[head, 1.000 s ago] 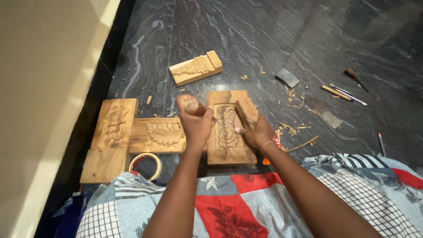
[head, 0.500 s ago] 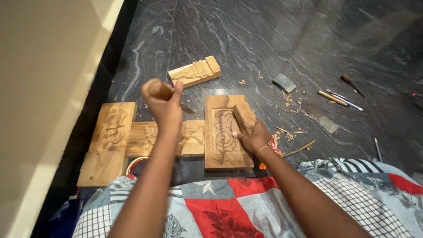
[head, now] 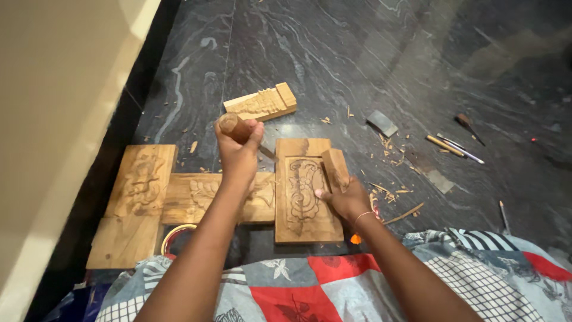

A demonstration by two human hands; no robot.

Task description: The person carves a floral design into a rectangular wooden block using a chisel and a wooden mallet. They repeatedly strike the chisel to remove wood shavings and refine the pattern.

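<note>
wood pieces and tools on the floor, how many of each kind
carved wooden panels: 4 –
plain wooden block under the right hand: 1
wooden-handled tool in the left hand: 1
loose slim tools at right: 4 –
total: 10

The left hand holds a wooden-handled chisel (raised) beside the carved panel, steadied by the right hand.

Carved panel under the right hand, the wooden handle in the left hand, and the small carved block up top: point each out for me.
carved panel [head: 301, 197], head view, on its relief middle.
wooden handle [head: 231, 126], head view, on the rounded end above the left hand [head: 238, 156].
small carved block [head: 261, 103], head view, on its carved top face.
</note>
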